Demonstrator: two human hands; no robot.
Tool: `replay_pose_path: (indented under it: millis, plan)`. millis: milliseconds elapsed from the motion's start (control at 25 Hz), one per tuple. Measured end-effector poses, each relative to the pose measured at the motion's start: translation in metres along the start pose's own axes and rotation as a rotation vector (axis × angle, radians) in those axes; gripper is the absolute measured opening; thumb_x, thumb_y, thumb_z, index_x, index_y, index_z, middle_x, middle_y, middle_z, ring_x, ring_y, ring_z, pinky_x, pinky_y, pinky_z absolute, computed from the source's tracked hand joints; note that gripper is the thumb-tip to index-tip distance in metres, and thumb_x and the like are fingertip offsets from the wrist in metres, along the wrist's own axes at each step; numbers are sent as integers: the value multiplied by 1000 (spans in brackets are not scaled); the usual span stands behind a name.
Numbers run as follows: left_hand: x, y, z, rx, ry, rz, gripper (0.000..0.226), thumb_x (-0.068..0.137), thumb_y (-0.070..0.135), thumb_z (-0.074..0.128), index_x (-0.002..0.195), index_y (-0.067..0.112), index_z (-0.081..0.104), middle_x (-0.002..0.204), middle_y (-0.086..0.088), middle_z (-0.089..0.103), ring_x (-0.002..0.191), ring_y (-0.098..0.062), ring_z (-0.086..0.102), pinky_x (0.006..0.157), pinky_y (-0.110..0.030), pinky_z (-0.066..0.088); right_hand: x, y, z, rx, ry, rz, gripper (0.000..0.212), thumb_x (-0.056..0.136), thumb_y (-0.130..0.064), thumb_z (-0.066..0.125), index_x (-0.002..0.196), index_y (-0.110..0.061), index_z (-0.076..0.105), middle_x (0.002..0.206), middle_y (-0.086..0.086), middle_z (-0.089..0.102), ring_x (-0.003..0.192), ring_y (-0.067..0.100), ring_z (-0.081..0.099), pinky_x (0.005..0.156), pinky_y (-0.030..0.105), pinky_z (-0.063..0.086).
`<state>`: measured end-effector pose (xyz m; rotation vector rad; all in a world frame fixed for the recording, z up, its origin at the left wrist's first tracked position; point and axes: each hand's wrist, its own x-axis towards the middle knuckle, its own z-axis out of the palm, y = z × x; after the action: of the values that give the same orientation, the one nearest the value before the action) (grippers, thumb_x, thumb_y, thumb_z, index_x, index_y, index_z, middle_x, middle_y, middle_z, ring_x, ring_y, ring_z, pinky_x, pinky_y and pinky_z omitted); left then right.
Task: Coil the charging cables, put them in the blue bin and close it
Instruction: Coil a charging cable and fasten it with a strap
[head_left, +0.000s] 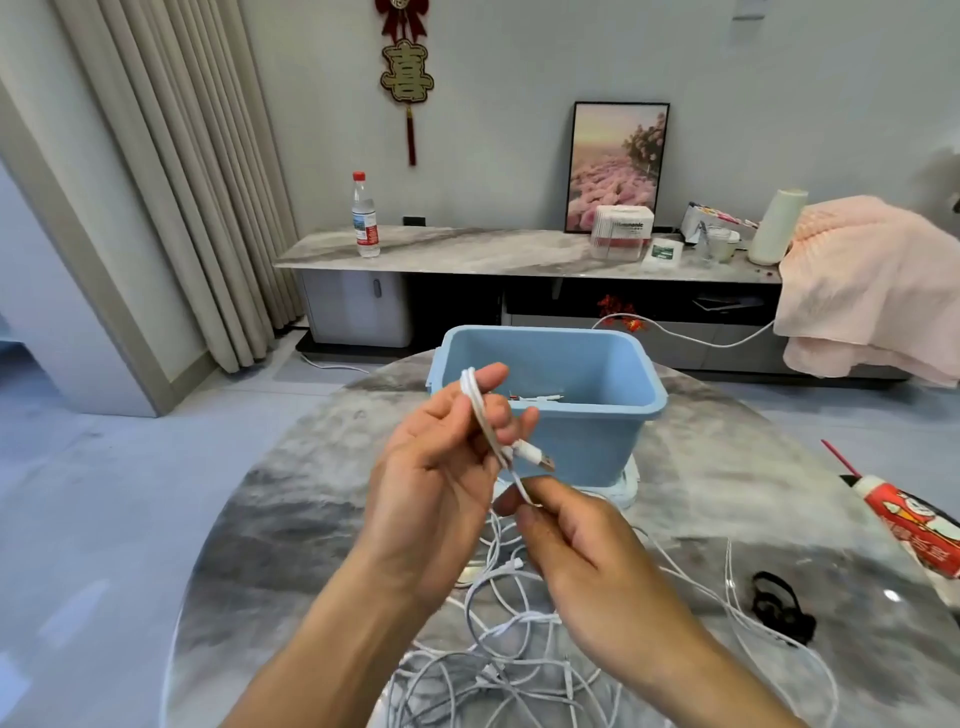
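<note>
On the far counter at the left stands a water bottle (365, 218). Nearer, the left hand (436, 462) is raised over the round marble table (291, 519), its fingers curled round a white cable (480, 415) looped over the forefinger, the plug hanging beside the fingertips. Behind it sits the open blue bin (582, 431). The right hand (576, 545) pinches the same cable lower down. More loose cables (519, 649) lie tangled on the table below the hands

One head-worn wide-angle view, looking forward and down from close above the hands, across the round table (727, 467) toward the far wall's long sideboard (467, 254). No second view shares it.
</note>
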<state>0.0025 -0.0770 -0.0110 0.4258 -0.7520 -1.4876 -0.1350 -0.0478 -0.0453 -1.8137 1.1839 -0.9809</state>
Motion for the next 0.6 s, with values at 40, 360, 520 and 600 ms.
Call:
replay_pose_path:
  millis: [40,360,520,600]
  plan:
    - [0,-2,0,126,-25,60,25,92,9,49,112,0,60,73,-4,60,70,-14,58,92,-31,54,-1,-4,-2,-48,-35,21,16,101,-29,48,95,-23,62,54,-17,53,53,2,45,59,27,34]
    - [-6,3,-9,1460,-452,416,21,102,24,39,86,16,51,70,11,46,66,-12,47,62,-36,41,2,-41,-70,-389,111,-250,17,86,-33,74,71,-26,70,55,-19,58,53,3,54,54,18,38]
    - [-5,2,2,875,-426,-53,29,98,27,43,79,12,60,59,3,40,58,-16,36,63,-38,41,16,-17,-84,-328,226,-384,41,78,-56,73,65,-18,65,48,-1,50,44,15,40,43,29,33]
    - [-6,0,4,578,-374,-188,28,95,24,43,77,12,60,57,0,33,54,-14,31,75,-33,50,23,3,-77,-225,170,-386,50,84,-63,61,66,-16,64,49,0,45,45,15,36,44,27,29]
